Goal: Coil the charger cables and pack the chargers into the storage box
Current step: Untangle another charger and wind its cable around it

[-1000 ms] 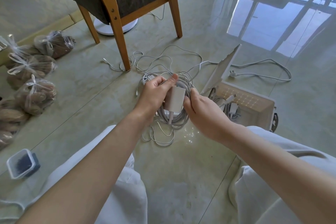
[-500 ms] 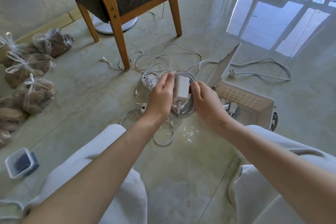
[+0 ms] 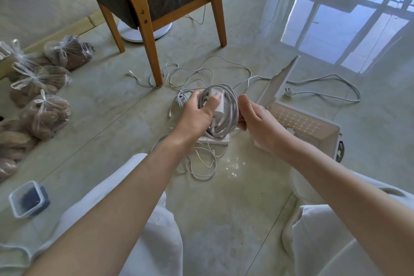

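The charger (image 3: 216,102), a white brick, is held in the air just left of the storage box (image 3: 324,141), with its grey coiled cable (image 3: 231,112) wound in a thick loop around it. The brick is pinned against the coil by the thumb of the left hand (image 3: 197,115), whose fingers are curled round the coil's far side. The edge of the coil nearest the box is gripped by the right hand (image 3: 256,123), its fingers wrapped behind the loop. The box is set on the floor with its lid (image 3: 280,84) raised at its far-left side. Left of the box, beneath the hands, loose white cables (image 3: 201,163) are tangled on the tiles around a flat white block (image 3: 216,140). Just beyond the box a lead with a plug (image 3: 324,95) is looped. Farther left of the box a wooden chair (image 3: 154,60) is seen, and well to the box's left, tied plastic bags (image 3: 44,114) and a small clear tub (image 3: 28,199).
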A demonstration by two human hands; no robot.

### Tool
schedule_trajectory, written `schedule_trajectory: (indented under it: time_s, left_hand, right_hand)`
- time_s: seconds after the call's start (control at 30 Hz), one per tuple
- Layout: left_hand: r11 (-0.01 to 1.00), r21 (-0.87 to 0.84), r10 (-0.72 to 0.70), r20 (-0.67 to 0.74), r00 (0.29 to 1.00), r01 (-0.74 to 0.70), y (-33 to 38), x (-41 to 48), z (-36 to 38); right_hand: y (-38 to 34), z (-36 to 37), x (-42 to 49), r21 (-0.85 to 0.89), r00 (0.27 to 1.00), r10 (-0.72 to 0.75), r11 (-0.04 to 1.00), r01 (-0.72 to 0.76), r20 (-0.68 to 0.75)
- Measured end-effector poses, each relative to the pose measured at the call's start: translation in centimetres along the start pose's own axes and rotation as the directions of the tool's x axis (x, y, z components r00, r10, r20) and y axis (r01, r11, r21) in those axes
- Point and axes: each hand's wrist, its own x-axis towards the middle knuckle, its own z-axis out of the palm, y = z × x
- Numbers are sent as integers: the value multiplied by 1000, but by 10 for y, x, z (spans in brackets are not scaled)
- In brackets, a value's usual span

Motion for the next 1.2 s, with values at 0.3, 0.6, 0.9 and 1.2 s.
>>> schedule_trajectory:
  time_s: [0.3,0.6,0.9,1.2]
  left_hand:
    - [980,179,94,-24,995,-88,-4,13,-19]
    - [938,316,130,58,990,-142,-8,10,-14]
    - [936,313,123,137,983,-161,-13,7,-5]
    - [983,137,112,51,992,-118,-5,7,-1]
  right_hand:
    - [26,-15,0,-626,960,-180,729,277,215]
    - [21,-5,1,-303,999,43,952,-36,14]
    - [6,-19,14,883,806,589,344,-321,63]
    - [12,-4,10,429,889,455,796,-427,41]
